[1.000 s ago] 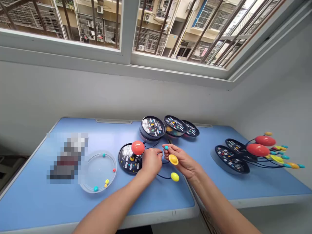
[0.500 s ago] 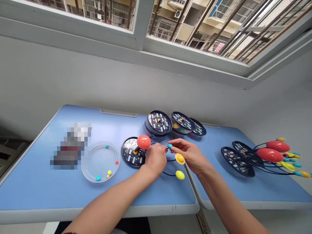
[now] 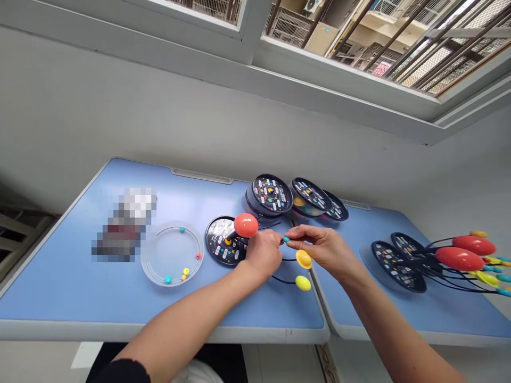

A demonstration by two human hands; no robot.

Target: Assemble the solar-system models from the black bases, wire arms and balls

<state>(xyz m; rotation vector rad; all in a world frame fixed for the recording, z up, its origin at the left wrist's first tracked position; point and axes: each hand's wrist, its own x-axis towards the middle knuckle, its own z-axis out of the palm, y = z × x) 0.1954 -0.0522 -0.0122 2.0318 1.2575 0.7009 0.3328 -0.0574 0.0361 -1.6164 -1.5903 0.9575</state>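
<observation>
Between the thumb and finger of my right hand (image 3: pixel 325 247) is a small turquoise ball (image 3: pixel 286 239). My left hand (image 3: pixel 263 250) is closed around a thin black rod, its tip meeting the ball. That rod belongs to a solar system model with a round black printed base (image 3: pixel 224 240) and a large red ball (image 3: pixel 246 225) on its centre post. Two other black rods reach out beneath my hands; one carries a yellow ringed ball (image 3: pixel 304 259), the other a plain yellow ball (image 3: pixel 303 283). My left hand hides part of the base and rods.
Left of the base, a clear round tray (image 3: pixel 147 268) holds several small coloured balls. Black-topped round boxes (image 3: pixel 272 194) stand along the back. Two models with red balls (image 3: pixel 459 259) stand on the right table. A blurred-out item (image 3: pixel 123 226) lies far left.
The camera view has shifted, so the table things appear slightly to the right and mostly higher. Both hands stay together at the turquoise ball and rod, with the right fingers slightly re-angled.
</observation>
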